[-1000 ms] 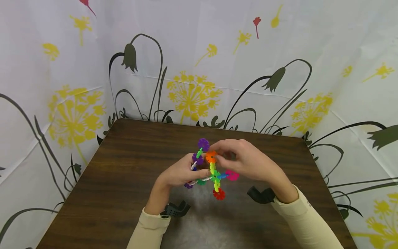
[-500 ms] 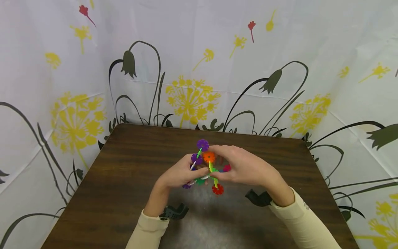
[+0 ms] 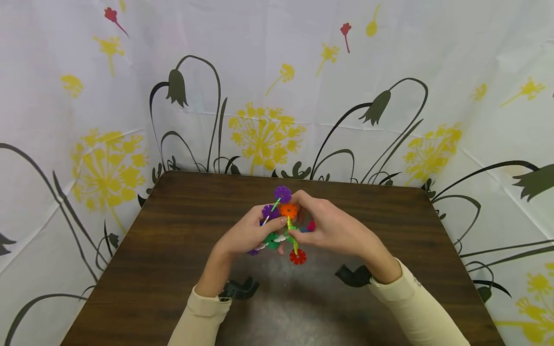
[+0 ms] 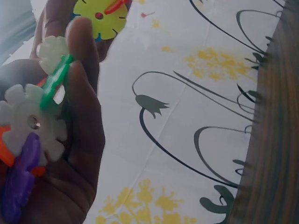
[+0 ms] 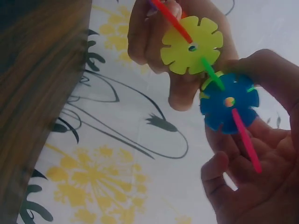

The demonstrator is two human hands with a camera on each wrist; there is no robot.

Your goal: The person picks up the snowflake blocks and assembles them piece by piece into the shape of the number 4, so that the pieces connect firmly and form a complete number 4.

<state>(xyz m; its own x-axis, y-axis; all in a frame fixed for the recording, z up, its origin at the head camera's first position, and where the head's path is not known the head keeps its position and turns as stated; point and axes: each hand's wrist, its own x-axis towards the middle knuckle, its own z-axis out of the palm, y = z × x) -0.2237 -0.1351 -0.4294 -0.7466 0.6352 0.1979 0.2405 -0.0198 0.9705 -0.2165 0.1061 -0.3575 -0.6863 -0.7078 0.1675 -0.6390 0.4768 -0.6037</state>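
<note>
Several snowflake-shaped interlocking plastic discs form one branching structure, held between both hands above the table. In the head view an orange disc (image 3: 288, 210) and a purple disc (image 3: 283, 194) are at the top, with a red disc (image 3: 297, 256) at the bottom. My left hand (image 3: 244, 235) grips the structure's left side, thumb on top. In the left wrist view its palm cups a white disc (image 4: 28, 112) joined to a purple disc (image 4: 21, 182). My right hand (image 3: 337, 228) grips the right side, around a blue disc (image 5: 240, 91) joined to a pink disc (image 5: 247, 144).
Beneath the hands lies a dark wooden table (image 3: 182, 211) with a light glare near its front. A white curtain (image 3: 268, 57) printed with flowers hangs behind and at both sides. Black wrist mounts (image 3: 240, 289) project below the hands.
My right hand has moved from the orange disc leftward, its thumb now lower, by the yellow and green discs. The structure has shifted slightly left. My left hand keeps its hold.
</note>
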